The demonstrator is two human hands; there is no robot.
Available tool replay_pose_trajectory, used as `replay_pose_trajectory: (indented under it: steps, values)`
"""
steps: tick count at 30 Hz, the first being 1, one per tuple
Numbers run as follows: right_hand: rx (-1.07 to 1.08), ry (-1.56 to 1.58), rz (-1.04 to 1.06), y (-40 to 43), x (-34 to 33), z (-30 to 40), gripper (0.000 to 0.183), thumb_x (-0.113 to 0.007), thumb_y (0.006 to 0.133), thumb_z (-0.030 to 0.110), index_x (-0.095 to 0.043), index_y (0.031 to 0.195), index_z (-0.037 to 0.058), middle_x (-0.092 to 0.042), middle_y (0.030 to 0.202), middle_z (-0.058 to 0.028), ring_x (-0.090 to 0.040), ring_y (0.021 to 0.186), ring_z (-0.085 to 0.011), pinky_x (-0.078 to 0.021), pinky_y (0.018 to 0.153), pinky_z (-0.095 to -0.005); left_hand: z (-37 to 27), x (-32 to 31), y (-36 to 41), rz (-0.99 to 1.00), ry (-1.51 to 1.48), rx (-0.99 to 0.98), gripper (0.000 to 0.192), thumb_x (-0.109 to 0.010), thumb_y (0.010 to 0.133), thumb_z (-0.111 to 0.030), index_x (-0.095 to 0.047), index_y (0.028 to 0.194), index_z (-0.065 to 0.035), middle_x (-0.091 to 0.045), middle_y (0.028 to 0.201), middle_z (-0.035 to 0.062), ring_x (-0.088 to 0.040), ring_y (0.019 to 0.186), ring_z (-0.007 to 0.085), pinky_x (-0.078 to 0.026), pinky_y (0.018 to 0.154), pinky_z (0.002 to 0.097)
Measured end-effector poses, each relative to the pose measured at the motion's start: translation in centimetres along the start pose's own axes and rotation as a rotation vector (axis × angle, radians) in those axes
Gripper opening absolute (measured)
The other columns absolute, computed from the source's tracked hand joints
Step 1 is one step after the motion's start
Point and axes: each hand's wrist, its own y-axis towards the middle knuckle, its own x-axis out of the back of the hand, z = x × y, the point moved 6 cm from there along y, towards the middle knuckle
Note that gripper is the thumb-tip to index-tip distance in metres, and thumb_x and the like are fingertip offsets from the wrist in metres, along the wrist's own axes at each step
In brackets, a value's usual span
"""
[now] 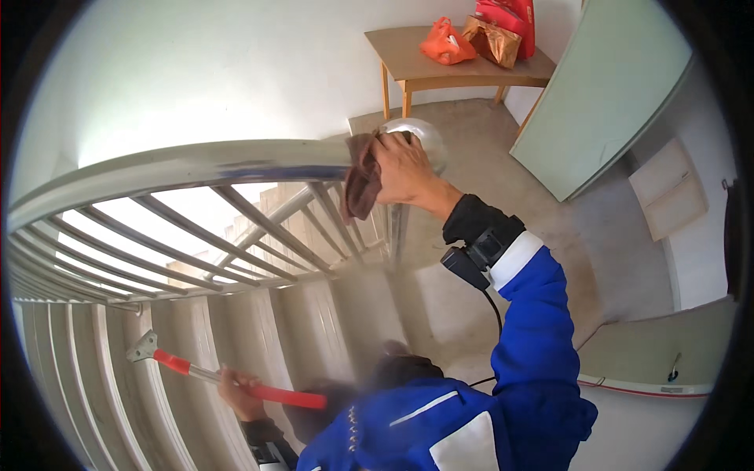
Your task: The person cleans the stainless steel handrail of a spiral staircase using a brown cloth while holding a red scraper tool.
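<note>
My right hand (403, 165) presses a brown cloth (360, 176) against the top of a stainless-steel handrail (235, 159), close to the metal ball (427, 138) at the rail's end. The cloth wraps over the rail and hangs down its near side. Low on the left, my left hand (241, 391) grips a long-handled scraper (197, 372) around its handle. The scraper has red grips, a bare metal shaft and a grey metal head (143, 347) pointing away to the left, over the stairs.
Stairs (235, 329) descend to the left below the railing's metal balusters (218, 235). On a wooden table (400, 56) by the wall stand an orange plastic bag (446, 44) and other bags. A pale green door (612, 100) stands ajar at the right. A cable (495, 309) runs from my right wrist.
</note>
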Motion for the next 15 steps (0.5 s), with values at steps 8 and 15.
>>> replay_pose_trajectory:
  steps: [8,15]
  values:
    - [0.035,-0.084,0.047,-4.5,-0.3,-6.3,0.061,-0.067,0.047,0.019,-0.048,0.101,-0.0012,-0.046,0.103,-0.0199,-0.041,0.103,-0.0325,-0.0334,0.088,-0.0428,-1.1,-0.3,-2.5,0.016,0.112,-0.139,0.018,-0.049,0.083,-0.021,-0.041,0.071,-0.0101,-0.036,0.045,-0.0004,-0.039,0.035,0.0104,-0.037,0.034,0.0242]
    - [0.276,-0.118,0.235,-4.2,-0.8,-10.8,0.076,-0.068,0.045,0.017,-0.04,0.113,-0.0029,-0.041,0.112,-0.0215,-0.035,0.111,-0.0349,-0.0289,0.097,-0.0359,-1.1,3.1,-3.5,-0.108,0.009,-0.079,0.015,-0.049,0.082,-0.021,-0.041,0.074,-0.0111,-0.035,0.048,-0.001,-0.037,0.037,0.0098,-0.036,0.036,0.0236]
